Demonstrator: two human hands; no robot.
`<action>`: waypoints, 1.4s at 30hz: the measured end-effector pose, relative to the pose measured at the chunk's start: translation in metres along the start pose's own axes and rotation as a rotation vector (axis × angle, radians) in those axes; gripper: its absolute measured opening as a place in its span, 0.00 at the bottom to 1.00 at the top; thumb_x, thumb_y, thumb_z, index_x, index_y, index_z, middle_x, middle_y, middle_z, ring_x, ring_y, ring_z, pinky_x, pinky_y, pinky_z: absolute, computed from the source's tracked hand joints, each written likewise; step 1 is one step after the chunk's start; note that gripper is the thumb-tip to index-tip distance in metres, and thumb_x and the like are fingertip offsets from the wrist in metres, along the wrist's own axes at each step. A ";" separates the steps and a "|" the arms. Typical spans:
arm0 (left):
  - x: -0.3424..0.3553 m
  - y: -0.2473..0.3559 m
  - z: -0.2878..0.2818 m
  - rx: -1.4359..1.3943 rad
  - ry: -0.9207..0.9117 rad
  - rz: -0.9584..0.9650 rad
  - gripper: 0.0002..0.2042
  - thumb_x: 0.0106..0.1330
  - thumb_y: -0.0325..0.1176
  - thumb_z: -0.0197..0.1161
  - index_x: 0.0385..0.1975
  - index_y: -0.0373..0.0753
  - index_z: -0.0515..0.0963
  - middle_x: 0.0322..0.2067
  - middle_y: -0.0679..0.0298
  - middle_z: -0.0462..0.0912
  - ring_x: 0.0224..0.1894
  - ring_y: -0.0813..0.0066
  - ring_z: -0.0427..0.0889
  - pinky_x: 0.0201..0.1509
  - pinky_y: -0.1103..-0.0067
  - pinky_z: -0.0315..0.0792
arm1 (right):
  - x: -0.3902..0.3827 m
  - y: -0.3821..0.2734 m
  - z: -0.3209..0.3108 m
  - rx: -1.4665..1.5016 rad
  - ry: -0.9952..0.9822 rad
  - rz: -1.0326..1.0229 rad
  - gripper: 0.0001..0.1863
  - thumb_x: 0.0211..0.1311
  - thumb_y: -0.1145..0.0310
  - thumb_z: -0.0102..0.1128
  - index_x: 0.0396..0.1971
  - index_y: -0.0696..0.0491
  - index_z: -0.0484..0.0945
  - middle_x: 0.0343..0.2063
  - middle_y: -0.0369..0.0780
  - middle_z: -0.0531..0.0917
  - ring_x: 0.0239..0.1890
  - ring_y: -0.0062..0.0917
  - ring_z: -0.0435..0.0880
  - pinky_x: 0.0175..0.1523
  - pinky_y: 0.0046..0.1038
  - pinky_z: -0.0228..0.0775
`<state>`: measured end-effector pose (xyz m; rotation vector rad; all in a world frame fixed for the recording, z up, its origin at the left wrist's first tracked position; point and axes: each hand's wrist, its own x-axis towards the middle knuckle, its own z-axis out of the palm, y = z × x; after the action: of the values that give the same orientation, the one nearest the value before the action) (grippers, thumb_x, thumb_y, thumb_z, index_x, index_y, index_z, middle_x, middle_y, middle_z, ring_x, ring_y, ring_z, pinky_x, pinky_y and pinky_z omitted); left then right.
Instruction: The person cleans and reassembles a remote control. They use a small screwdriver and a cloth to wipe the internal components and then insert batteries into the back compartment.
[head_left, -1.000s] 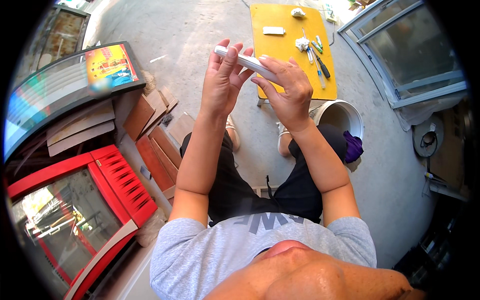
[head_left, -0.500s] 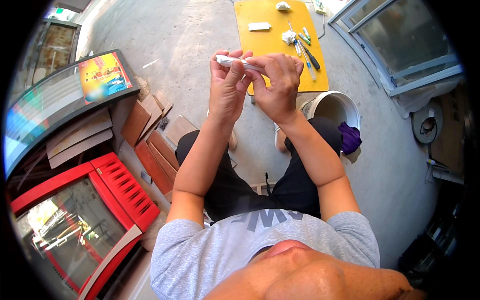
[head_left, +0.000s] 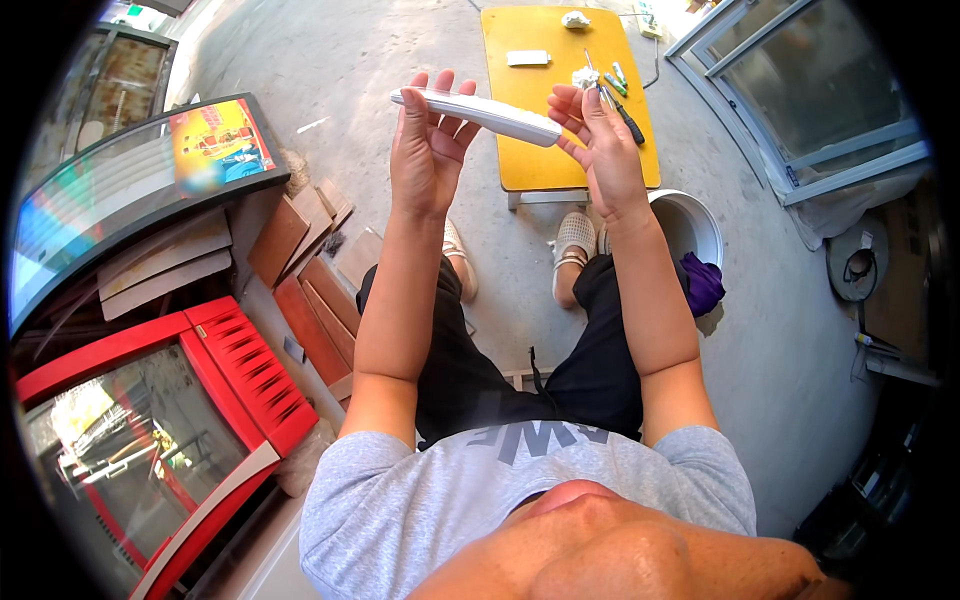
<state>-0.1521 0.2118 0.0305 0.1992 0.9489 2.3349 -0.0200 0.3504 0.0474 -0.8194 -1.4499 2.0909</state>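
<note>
My left hand [head_left: 425, 150] is closed on one end of a long, slim white plastic object [head_left: 480, 110], possibly a remote, held level above the stool. My right hand [head_left: 595, 150] has its fingers spread beside the object's right end; whether a fingertip touches it I cannot tell. Beyond them, a yellow stool [head_left: 520, 175] carries a small white rectangular piece [head_left: 528, 58], two crumpled white wads [head_left: 576, 20], a screwdriver [head_left: 631, 128] with a black handle and several small green items [head_left: 615, 84].
A white bucket [head_left: 700, 225] with purple cloth [head_left: 703, 283] stands right of my legs. A glass-paned window frame [head_left: 800, 100] is at the upper right. Wooden boards [head_left: 310, 315], a red glass-fronted cabinet [head_left: 245, 375] and a dark-framed glass case [head_left: 90, 240] are at the left.
My hands have moved apart. The white object now lies more level in my left hand, and my right hand has loosened from it, turning with fingers spread.
</note>
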 end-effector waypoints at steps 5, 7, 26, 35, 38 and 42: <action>0.002 0.000 -0.001 -0.036 -0.024 -0.011 0.30 0.70 0.56 0.49 0.61 0.37 0.60 0.61 0.54 0.70 0.63 0.56 0.71 0.65 0.63 0.71 | -0.006 0.002 -0.004 0.232 -0.360 0.337 0.28 0.73 0.47 0.45 0.55 0.58 0.73 0.45 0.41 0.82 0.47 0.26 0.82 0.52 0.28 0.77; 0.001 -0.002 0.002 -0.037 -0.017 0.005 0.32 0.71 0.58 0.43 0.62 0.36 0.60 0.61 0.53 0.69 0.64 0.57 0.69 0.66 0.64 0.69 | -0.009 0.002 -0.005 0.270 -0.471 0.357 0.25 0.72 0.52 0.50 0.56 0.58 0.72 0.45 0.40 0.82 0.46 0.25 0.83 0.51 0.26 0.77; -0.009 -0.006 0.009 0.063 -0.006 -0.134 0.36 0.71 0.65 0.29 0.58 0.37 0.66 0.49 0.53 0.77 0.51 0.61 0.78 0.55 0.63 0.76 | -0.015 0.026 0.013 0.098 -0.459 0.271 0.22 0.68 0.70 0.58 0.59 0.57 0.68 0.51 0.40 0.80 0.49 0.20 0.81 0.53 0.24 0.75; -0.008 0.000 0.003 0.282 0.012 -0.144 0.23 0.70 0.44 0.59 0.54 0.31 0.69 0.50 0.55 0.77 0.52 0.67 0.78 0.52 0.69 0.78 | -0.010 0.022 0.014 -0.085 -0.442 0.207 0.20 0.67 0.64 0.61 0.55 0.58 0.74 0.46 0.39 0.83 0.48 0.20 0.81 0.52 0.24 0.74; -0.005 0.004 -0.001 0.135 0.046 -0.188 0.20 0.70 0.38 0.58 0.55 0.30 0.68 0.50 0.55 0.77 0.51 0.68 0.79 0.50 0.67 0.81 | 0.003 0.016 0.007 -0.342 -0.343 0.009 0.20 0.66 0.61 0.61 0.50 0.59 0.78 0.43 0.41 0.85 0.45 0.23 0.83 0.50 0.25 0.74; 0.006 0.009 -0.003 0.044 0.149 -0.244 0.20 0.68 0.34 0.60 0.55 0.33 0.66 0.52 0.56 0.77 0.50 0.68 0.81 0.53 0.63 0.82 | 0.030 0.001 -0.005 -0.749 -0.112 -0.310 0.19 0.65 0.59 0.60 0.48 0.57 0.81 0.38 0.44 0.86 0.40 0.26 0.84 0.47 0.26 0.75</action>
<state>-0.1617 0.2085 0.0338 -0.0711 1.0348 2.1278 -0.0381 0.3738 0.0390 -0.6657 -2.3003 1.3690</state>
